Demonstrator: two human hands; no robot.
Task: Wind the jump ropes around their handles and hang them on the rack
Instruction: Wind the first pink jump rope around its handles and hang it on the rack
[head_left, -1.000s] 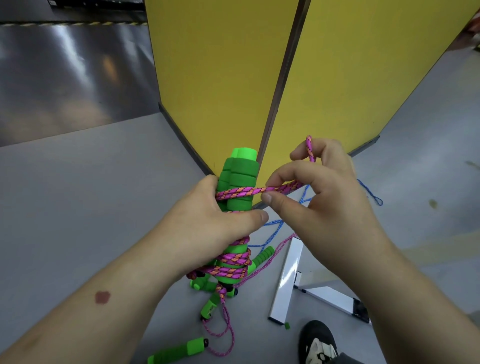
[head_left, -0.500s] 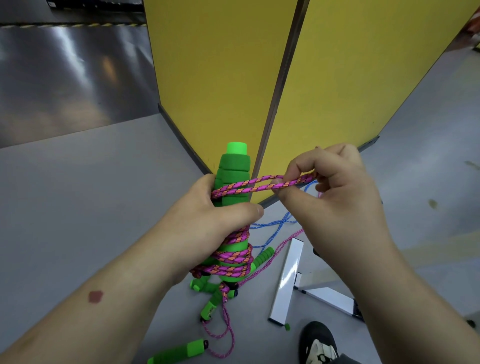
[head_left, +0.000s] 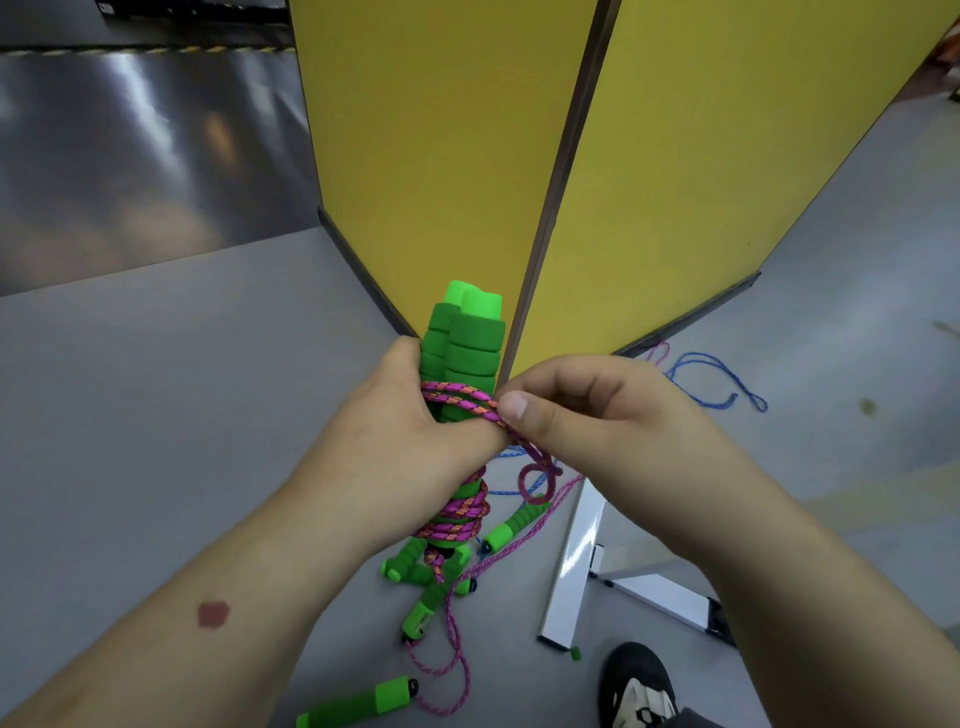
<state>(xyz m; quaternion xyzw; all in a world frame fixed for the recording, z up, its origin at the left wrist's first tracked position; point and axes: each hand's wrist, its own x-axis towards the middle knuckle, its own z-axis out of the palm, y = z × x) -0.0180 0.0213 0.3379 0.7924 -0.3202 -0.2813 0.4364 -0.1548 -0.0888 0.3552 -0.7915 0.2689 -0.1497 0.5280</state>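
**Last turns of a pink rope go round its green handles**

Head view: A person's left hand (head_left: 410, 447) grips a pair of ribbed green foam handles (head_left: 465, 353) held upright together, fingers and thumb curled round their middle, with a pink-and-orange braided rope (head_left: 457, 397) wound in coils below the hand and in two strands crossing just above the thumb. The right hand (head_left: 597, 415) pinches that same rope between thumb and curled forefinger, right beside the handles, and a short loop of it hangs beneath the knuckles. The bundle is held in the air in front of a yellow folding panel (head_left: 441, 156). On the grey floor (head_left: 156, 389) underneath lie more green-handled jump ropes (head_left: 436, 597) in a loose heap, one long green handle (head_left: 358, 701) near the bottom edge, a thin blue cord (head_left: 711, 384) to the right and a white metal frame foot (head_left: 571, 566) beside a black shoe (head_left: 634, 680). No rack is plainly shown. The winding looks nearly finished, with the tail end not yet secured. The risk from here appears to be slack: if the pinch eases before the tail is tucked, the top turns could slide off the smooth foam and the coils unravel; the trailing pink strand could also snag the heap below
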